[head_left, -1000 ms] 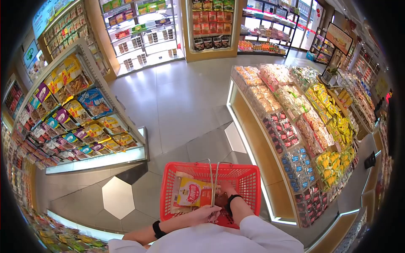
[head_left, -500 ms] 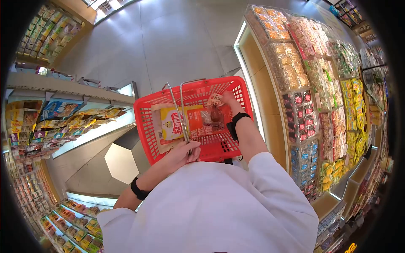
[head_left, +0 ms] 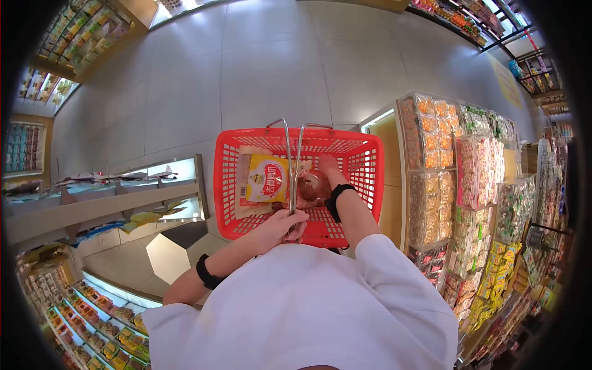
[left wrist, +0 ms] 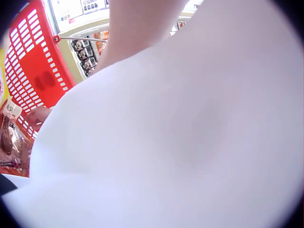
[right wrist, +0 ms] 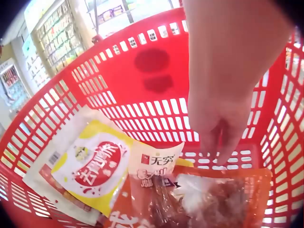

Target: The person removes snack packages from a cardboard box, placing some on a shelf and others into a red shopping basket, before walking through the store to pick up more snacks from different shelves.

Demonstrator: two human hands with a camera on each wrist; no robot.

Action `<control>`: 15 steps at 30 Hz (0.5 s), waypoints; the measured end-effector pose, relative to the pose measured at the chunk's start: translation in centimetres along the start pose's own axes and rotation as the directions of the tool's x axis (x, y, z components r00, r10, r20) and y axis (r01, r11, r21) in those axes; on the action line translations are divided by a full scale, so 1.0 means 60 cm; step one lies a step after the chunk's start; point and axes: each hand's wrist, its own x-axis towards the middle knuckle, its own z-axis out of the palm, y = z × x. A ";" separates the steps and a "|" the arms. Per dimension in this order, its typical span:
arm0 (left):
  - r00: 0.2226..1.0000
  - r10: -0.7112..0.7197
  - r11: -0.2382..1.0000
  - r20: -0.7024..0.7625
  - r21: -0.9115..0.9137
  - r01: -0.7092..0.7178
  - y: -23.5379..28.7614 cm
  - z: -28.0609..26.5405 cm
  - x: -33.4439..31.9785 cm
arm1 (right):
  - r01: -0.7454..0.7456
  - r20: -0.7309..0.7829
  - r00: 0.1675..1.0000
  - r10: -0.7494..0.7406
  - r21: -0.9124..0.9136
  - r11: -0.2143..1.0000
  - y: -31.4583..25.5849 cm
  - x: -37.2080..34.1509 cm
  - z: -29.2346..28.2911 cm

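My left hand (head_left: 285, 227) grips the two metal handles (head_left: 291, 166) of a red plastic shopping basket (head_left: 364, 148), held in front of my white shirt. My right hand (head_left: 328, 165) reaches down inside the basket, at its right side. Its fingers hang loosely with nothing visible between them, fingertips near the edge of an orange snack packet (right wrist: 259, 183). A clear-windowed packet (right wrist: 166, 202) of brown food overlaps that one. On the basket's left side lies a yellow and white snack bag (head_left: 266, 179) with a red label. The left wrist view is mostly filled by the shirt (left wrist: 166, 128).
A tiled floor (head_left: 259, 74) stretches ahead. On the right stands a display island (head_left: 431, 172) stacked with wrapped snacks. To the left is a shelf rack (head_left: 123, 197), with another stocked shelf (head_left: 98, 314) nearer my body at lower left.
My view has tilted down and shifted over the basket. My right hand stays inside the basket, now clear of the packets' middle and towards the far right. The left hand keeps its grip on the handles.
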 end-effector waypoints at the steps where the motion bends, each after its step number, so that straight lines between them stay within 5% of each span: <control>1: 1.000 -0.008 0.999 0.008 0.035 0.008 0.049 -0.011 0.019 | 0.042 -0.011 0.999 -0.042 -0.058 0.997 0.008 0.027 -0.016; 5: 0.996 -0.053 0.993 0.074 0.105 0.045 0.228 -0.026 0.083 | 0.009 -0.081 0.996 -0.023 -0.169 0.986 -0.016 0.123 -0.186; 7: 0.992 -0.057 0.986 0.109 0.160 0.039 0.320 -0.029 0.121 | -0.090 -0.209 0.975 0.072 -0.075 0.993 -0.017 0.179 -0.226; 10: 0.983 -0.118 0.986 0.144 0.136 0.098 0.450 -0.032 0.190 | -0.161 -0.079 0.983 0.166 0.067 0.985 0.032 0.306 -0.261; 15: 0.986 -0.118 0.991 0.119 0.082 0.109 0.660 -0.044 0.338 | -0.072 0.152 0.985 0.081 -0.066 0.995 0.070 0.483 -0.346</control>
